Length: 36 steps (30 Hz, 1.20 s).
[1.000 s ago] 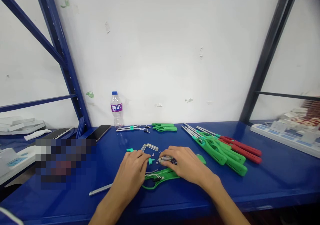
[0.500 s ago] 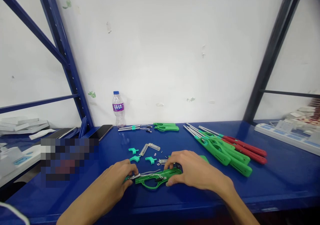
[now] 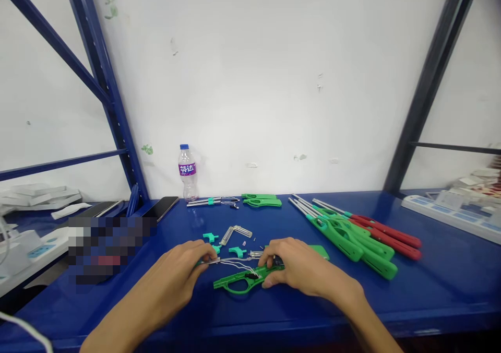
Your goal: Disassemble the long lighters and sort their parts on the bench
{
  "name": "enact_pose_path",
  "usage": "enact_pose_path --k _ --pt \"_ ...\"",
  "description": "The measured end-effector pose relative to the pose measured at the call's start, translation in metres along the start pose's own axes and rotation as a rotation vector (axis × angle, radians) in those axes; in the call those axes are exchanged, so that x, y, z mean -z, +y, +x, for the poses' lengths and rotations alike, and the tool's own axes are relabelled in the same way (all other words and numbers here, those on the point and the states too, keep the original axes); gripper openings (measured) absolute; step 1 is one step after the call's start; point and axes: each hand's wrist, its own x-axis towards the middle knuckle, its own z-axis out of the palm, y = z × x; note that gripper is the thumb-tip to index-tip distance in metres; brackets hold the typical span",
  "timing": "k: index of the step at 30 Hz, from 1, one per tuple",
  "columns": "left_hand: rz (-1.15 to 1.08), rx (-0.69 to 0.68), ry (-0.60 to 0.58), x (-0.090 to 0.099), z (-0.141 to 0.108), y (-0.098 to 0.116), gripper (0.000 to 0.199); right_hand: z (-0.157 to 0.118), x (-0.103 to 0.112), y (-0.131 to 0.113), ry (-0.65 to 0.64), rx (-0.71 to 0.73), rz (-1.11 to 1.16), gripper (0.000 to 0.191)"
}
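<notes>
Pinching the end of a metal tube (image 3: pixel 214 261), the left hand (image 3: pixel 187 266) holds it just off the far side of the green casing (image 3: pixel 224 282), which lies on the near middle of the blue table (image 3: pixel 235 321). The right hand (image 3: pixel 291 264) is closed over the casing's right end, fingers on the far edge and thumb on the near. Thin white wires (image 3: pixel 237 266) span from the tube to a black piece (image 3: pixel 251 276) in the casing; a leftward pull could tear them loose or drag that piece out. A sweep of the left knuckles might scatter the teal triggers (image 3: pixel 237 252) just beyond, or lose the tiny pink bit (image 3: pixel 244 243). As for containers, the open casing holds the black piece and wire ends; slim clear tanks (image 3: pixel 243 231) lie farther off, contents too small to tell. A capped bottle (image 3: pixel 189 183) stands far left, whether holding liquid unclear.
</notes>
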Motion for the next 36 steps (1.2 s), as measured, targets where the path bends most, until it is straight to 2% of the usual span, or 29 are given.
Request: enact_pose_path --k 6,10,15,20,23,26,28,30,33,36 --pt "0.075 0.008 0.157 0.008 0.004 -0.013 0.03 0.004 0.0 0.001 0.007 -0.017 0.007 0.031" --pt "0.123 -0.054 0.287 0.009 0.011 -0.013 0.039 0.002 0.0 0.0 0.024 -0.022 0.012 0.032" --pt "0.109 -0.126 0.284 0.005 0.016 -0.003 0.04 -0.003 0.001 -0.002 0.029 -0.03 0.036 0.032" --pt "0.089 -0.102 0.367 0.004 0.009 0.002 0.035 -0.001 0.001 0.0 0.035 -0.036 0.052 0.033" --pt "0.114 -0.084 0.389 0.011 0.015 0.001 0.034 0.001 0.001 -0.001 0.035 -0.038 0.045 0.033" --pt "0.221 -0.035 0.339 0.025 0.047 -0.006 0.037 0.0 0.003 -0.003 0.024 -0.041 0.039 0.032" --pt "0.364 0.018 0.237 0.032 0.079 -0.015 0.04 -0.002 0.003 -0.003 0.026 -0.048 0.046 0.032" --pt "0.387 0.014 0.161 0.034 0.113 -0.029 0.036 -0.003 0.003 -0.003 0.035 -0.048 0.054 0.032" --pt "0.413 -0.003 0.053 0.023 0.15 -0.053 0.024 -0.002 0.002 -0.001 0.035 -0.029 0.06 0.032" --pt "0.461 0.001 -0.006 0.005 0.163 -0.072 0.029 0.0 0.001 0.002 0.036 -0.021 0.07 0.033"
